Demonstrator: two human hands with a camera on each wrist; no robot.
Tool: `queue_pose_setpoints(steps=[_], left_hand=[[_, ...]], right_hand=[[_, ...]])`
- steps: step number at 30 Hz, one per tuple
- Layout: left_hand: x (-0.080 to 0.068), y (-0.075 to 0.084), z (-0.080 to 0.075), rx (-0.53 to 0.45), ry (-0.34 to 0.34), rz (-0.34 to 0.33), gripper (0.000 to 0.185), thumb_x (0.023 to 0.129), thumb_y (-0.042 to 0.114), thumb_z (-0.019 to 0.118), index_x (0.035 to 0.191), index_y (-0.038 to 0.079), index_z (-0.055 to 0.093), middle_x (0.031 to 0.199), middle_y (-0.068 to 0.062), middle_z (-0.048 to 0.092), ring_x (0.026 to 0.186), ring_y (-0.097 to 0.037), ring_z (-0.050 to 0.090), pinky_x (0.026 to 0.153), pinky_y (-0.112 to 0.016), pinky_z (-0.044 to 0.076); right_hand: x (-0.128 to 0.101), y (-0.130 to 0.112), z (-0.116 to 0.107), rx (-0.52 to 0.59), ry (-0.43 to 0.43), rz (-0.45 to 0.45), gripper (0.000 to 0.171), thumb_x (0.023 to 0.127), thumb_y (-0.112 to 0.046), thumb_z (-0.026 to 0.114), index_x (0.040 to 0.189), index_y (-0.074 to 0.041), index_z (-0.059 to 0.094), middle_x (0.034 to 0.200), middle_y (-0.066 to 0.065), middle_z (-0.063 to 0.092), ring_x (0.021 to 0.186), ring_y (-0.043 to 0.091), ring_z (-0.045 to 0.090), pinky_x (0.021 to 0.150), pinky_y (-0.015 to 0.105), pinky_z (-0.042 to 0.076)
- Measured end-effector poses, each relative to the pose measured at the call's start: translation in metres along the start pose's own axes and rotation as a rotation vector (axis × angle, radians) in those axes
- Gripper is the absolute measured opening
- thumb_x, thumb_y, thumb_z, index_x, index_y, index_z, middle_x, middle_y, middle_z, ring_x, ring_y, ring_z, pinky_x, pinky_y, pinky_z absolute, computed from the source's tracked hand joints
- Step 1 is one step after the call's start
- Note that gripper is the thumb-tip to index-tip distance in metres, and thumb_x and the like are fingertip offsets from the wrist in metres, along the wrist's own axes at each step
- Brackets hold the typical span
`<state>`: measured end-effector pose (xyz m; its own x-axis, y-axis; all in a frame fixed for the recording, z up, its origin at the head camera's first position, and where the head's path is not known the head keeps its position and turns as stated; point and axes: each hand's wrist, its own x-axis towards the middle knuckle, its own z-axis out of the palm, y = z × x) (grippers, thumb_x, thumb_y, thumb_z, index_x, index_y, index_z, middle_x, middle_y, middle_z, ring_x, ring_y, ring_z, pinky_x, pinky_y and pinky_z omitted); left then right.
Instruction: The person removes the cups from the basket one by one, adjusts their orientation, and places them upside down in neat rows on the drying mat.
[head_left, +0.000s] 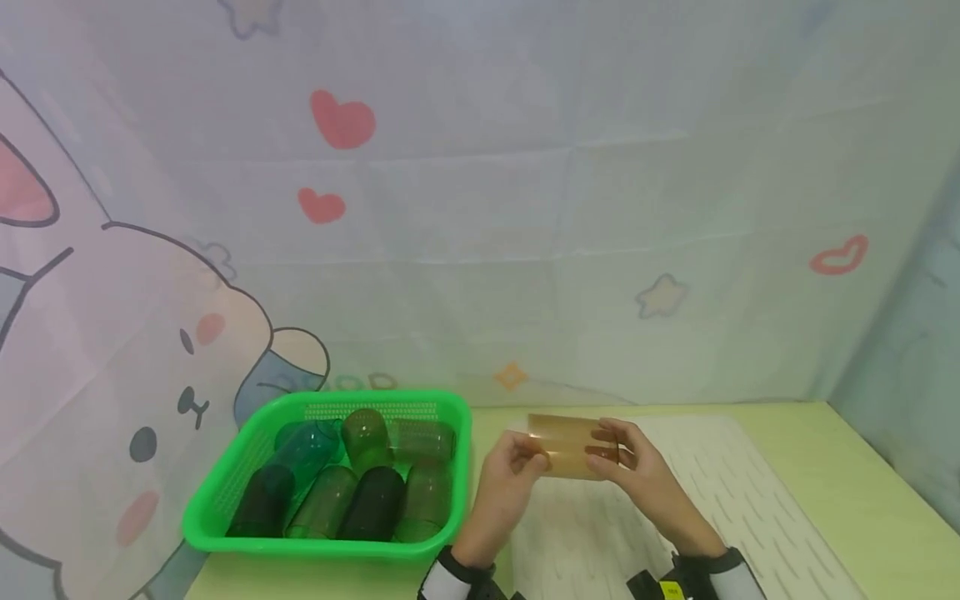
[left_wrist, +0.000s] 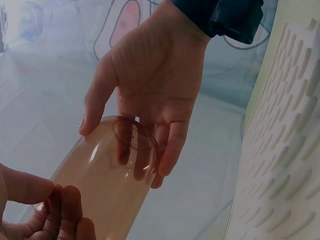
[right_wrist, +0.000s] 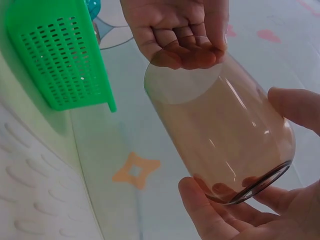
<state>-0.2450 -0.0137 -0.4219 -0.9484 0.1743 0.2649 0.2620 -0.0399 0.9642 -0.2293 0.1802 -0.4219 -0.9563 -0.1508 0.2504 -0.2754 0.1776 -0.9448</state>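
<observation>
An amber glass (head_left: 570, 446) is being gripped sideways by its ends, left hand (head_left: 506, 479) and right hand (head_left: 637, 471), probably for checking, near the tabletop's back edge.

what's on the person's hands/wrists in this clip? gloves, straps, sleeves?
No gloves: both hands are bare. The left hand has a black wrist band with a white cuff edge below it. The right hand has a black strap carrying a small yellow label, then a white sleeve. The left wrist view shows a dark strap with a black mount.

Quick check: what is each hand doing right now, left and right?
Left hand: fingers pinch one end of the amber glass cup, held sideways above the mat.
Right hand: fingers grip the cup's other end.
</observation>
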Motion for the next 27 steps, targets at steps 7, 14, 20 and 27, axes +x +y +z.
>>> queue_pose_setpoints(steps=[7,14,20,27], left_hand=[[-0.001,0.000,-0.011,0.125,-0.020,0.064,0.012,0.089,0.006,0.064,0.098,0.000,0.060,0.098,-0.006,0.062,0.089,-0.018,0.059,0.077,-0.027,0.049],[-0.003,0.011,-0.033,0.525,-0.052,0.089,0.036,0.094,0.030,0.059,0.121,0.006,0.057,0.123,-0.011,0.053,0.111,-0.030,0.053,0.087,-0.044,0.046],[-0.007,0.025,-0.052,0.811,-0.049,0.084,0.046,0.095,0.036,0.054,0.131,0.008,0.054,0.136,-0.018,0.046,0.125,-0.039,0.042,0.095,-0.055,0.038],[-0.012,0.034,-0.064,0.909,-0.112,0.024,0.054,0.097,0.043,0.048,0.138,0.006,0.048,0.142,-0.028,0.034,0.132,-0.048,0.027,0.104,-0.061,0.023]], right_hand=[[0.001,0.000,0.000,0.011,0.016,-0.016,0.054,0.094,-0.012,0.060,0.139,0.001,0.032,0.134,0.022,0.042,0.119,0.037,0.048,0.085,0.024,0.047],[0.000,0.005,-0.002,-0.064,0.048,-0.019,0.059,0.090,-0.015,0.067,0.137,0.000,0.035,0.131,0.019,0.045,0.114,0.028,0.051,0.084,0.024,0.049],[0.002,0.006,-0.003,-0.185,0.049,-0.038,0.063,0.086,-0.021,0.072,0.137,-0.002,0.038,0.130,0.019,0.047,0.113,0.032,0.051,0.084,0.025,0.049],[0.005,0.004,-0.007,-0.410,0.059,-0.065,0.067,0.083,-0.025,0.075,0.135,0.001,0.041,0.126,0.019,0.050,0.110,0.032,0.052,0.084,0.038,0.050]])
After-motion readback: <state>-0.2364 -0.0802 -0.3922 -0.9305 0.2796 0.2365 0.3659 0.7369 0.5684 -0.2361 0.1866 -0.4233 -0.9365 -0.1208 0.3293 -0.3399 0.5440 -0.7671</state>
